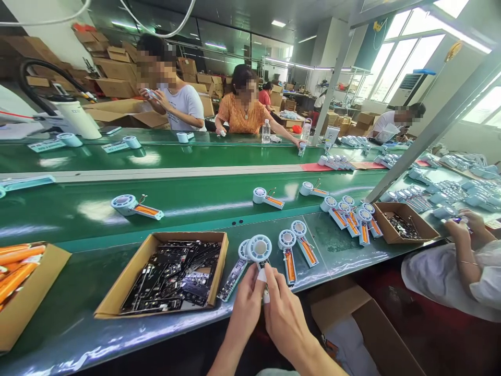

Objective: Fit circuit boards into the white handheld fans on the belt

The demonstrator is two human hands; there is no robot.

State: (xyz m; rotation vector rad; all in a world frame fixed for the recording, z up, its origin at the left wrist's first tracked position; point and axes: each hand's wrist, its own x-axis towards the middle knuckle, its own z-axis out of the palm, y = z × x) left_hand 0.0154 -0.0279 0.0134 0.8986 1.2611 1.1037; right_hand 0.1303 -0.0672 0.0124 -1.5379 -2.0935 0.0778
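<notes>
In front of me, my left hand (246,303) and my right hand (285,312) are both closed around the handle of a light-blue handheld fan (260,247). Its round, vented head points away from me. A dark strip, apparently a circuit board, shows at the top of the handle; my fingers hide the lower part. White coverings are on some fingertips. Just left, and partly behind it, lies another fan with a dark board (234,279) in its handle. To the right rest two fans with orange cells in their open handles, one of them a nearer fan (288,256).
A carton of black circuit boards (113,300) stands left, beside a carton of orange cells (43,297). Fans ride on the green conveyor belt (203,196). At right are clustered fans (348,214), a small carton (420,239), a slanted post (415,146) and a co-worker's hands (464,227).
</notes>
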